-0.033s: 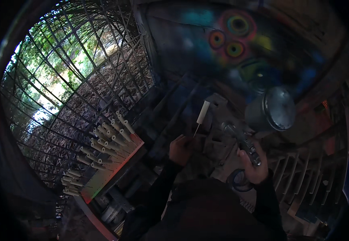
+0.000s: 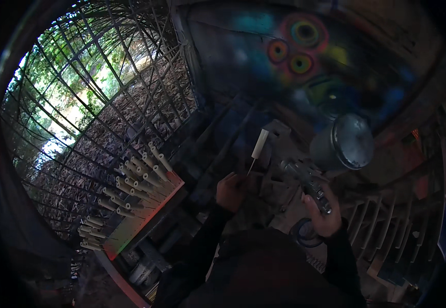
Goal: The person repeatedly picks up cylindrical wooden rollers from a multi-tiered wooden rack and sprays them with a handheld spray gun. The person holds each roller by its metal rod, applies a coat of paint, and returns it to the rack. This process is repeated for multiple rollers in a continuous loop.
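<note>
My left hand (image 2: 229, 192) is closed on a thin stick (image 2: 251, 167). At the stick's upper end sits a pale cylindrical piece (image 2: 259, 143), tilted a little to the right. Wrapped in my right hand (image 2: 326, 214) is a metal spray gun (image 2: 309, 186) with a large round silver cup (image 2: 354, 141) on top. The gun's front end points up and left, toward the pale piece but apart from it. A hose-like dark ring (image 2: 305, 231) shows beside my right wrist.
To the left, a red-and-green stained board (image 2: 143, 223) holds several similar pale cylinders (image 2: 136, 172) on thin sticks. A barred window (image 2: 105, 77) is behind it. Ahead stands a panel with sprayed colour rings (image 2: 305, 33). Curved slats (image 2: 382, 226) lie at the right.
The spray gun and its cup have shifted slightly left with my right hand. My left hand and the pale piece stay in place.
</note>
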A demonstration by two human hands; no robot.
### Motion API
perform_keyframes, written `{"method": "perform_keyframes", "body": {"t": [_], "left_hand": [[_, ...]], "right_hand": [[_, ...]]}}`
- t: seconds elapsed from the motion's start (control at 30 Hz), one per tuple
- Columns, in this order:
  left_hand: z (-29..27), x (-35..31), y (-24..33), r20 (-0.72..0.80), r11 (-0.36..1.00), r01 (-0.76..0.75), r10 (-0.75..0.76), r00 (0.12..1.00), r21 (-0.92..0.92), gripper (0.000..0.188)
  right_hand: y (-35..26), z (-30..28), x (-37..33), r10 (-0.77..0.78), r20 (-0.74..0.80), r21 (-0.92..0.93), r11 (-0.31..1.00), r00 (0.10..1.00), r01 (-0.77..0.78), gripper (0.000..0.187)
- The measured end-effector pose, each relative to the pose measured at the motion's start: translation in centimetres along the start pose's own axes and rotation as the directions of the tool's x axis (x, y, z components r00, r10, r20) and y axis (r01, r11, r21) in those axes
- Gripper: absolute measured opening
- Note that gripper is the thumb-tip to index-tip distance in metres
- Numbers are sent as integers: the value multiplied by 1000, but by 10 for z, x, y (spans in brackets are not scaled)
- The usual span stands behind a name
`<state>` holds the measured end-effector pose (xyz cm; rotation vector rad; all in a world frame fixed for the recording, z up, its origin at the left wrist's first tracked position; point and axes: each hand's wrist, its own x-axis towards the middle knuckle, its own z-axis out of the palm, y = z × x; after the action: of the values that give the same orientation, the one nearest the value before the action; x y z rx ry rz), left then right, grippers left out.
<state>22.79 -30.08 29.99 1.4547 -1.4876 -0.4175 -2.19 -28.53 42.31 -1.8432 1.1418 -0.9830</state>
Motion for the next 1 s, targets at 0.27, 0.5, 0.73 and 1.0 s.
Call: {"method": "perform_keyframes", "body": {"t": [0.27,0.5,0.73,1.0], "left_hand": [[-7,5,-2,35,999,5,-6,999,39,10],[-12,5,-2,20,999,8,-9,1000,46,10],[-17,4,-3,-9,1000,16,-16,1000,19,9],[-25,1,-5,-11,997,45,-44,999,59,9]], "right_hand": [[-10,5,-3,36,100,67,997,994,-43,37],[-20,4,8,-17,-90,39,999,996,21,35],[-14,14,-7,31,91,67,997,995,-37,35],[-29,14,2,83,5,92,992,997,-83,37]]}}
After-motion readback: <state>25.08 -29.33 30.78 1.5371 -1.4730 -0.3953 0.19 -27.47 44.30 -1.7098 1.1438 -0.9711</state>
